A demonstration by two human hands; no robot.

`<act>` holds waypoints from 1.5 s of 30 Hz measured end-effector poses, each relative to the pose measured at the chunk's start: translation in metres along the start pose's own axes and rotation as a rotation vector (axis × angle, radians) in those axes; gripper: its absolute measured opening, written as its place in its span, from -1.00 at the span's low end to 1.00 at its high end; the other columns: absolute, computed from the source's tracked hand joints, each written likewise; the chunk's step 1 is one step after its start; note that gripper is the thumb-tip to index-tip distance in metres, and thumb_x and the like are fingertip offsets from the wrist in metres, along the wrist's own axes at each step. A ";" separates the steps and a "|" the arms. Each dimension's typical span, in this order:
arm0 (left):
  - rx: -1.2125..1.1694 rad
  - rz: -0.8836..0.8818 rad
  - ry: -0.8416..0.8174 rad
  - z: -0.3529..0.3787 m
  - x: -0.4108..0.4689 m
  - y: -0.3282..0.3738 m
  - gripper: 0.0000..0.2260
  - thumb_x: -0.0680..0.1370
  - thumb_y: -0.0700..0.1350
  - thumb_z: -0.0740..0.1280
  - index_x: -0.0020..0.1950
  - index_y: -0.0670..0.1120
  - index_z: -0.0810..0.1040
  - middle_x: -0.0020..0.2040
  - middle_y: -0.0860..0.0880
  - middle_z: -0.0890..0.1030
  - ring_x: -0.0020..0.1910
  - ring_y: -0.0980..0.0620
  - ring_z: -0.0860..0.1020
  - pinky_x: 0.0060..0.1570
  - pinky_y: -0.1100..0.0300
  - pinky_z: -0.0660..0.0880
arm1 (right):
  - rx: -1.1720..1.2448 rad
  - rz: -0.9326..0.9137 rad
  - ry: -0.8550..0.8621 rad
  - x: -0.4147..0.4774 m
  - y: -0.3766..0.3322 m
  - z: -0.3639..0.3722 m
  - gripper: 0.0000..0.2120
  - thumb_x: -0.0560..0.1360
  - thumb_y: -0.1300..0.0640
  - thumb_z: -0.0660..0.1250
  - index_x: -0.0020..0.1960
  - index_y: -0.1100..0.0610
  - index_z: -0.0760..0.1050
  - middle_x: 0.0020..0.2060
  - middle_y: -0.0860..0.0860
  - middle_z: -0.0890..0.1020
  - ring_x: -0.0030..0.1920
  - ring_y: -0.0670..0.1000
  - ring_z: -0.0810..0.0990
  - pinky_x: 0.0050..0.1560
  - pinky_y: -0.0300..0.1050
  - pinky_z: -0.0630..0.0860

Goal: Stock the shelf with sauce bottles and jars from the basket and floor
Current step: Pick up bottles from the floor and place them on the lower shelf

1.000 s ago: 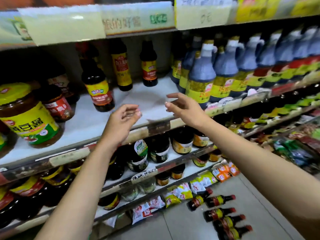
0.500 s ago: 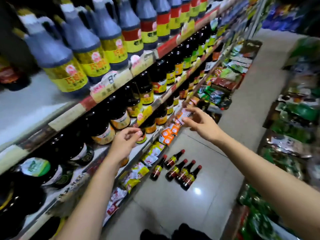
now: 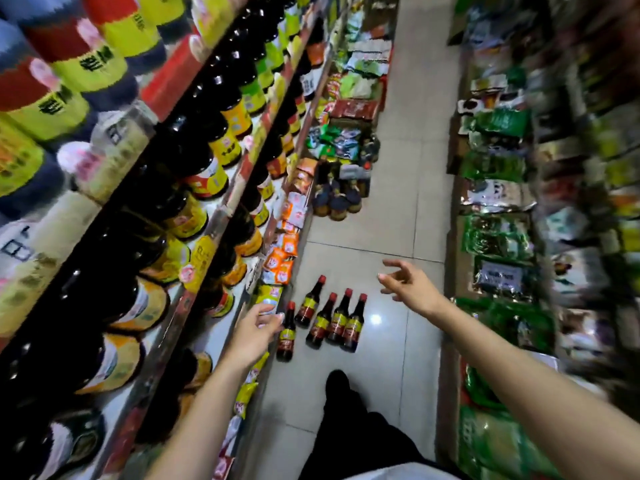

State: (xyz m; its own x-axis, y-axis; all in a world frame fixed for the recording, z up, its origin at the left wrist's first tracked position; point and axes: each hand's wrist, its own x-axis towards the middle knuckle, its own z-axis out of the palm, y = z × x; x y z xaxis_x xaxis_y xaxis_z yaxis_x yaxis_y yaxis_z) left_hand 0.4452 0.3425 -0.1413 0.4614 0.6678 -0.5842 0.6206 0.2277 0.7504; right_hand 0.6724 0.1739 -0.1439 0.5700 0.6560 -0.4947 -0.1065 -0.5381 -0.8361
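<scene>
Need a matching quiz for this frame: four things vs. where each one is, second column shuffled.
1 bottles
2 left hand
3 right hand
4 orange packets

A low on the shelf
B in a row on the floor
C over bare tiles, fingers spread
D close to the leftmost bottle

Pairs: 1-B, 2-D, 3-C, 4-A

The floor [image 3: 391, 375] is pale tile, smooth and glossy enough to throw back a lamp's glare. The bottles [image 3: 337, 320] on it are dark and shiny, with red plastic-looking caps and glossy printed labels. The packets [image 3: 498, 237] have crinkled, shiny film. The trouser leg [image 3: 346, 410] is matt black cloth.
</scene>
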 end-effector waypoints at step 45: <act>0.290 -0.190 -0.176 0.275 0.491 -0.414 -0.59 0.48 -0.19 0.37 0.29 -0.18 0.38 0.13 -0.07 0.53 0.09 0.00 0.51 -0.01 0.14 0.45 | 0.063 0.604 0.098 0.379 0.551 0.186 -0.45 0.48 -0.04 0.33 0.40 0.05 0.24 0.19 0.10 0.54 0.08 0.03 0.53 -0.07 -0.21 0.39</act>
State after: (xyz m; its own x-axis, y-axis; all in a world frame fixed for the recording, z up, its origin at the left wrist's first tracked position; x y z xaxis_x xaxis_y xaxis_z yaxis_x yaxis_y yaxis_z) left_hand 0.5892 0.3808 -0.8238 0.4071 0.4958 -0.7671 0.8473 0.1086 0.5199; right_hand 0.6781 0.2245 -0.8365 0.4662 0.1919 -0.8636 -0.4799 -0.7652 -0.4291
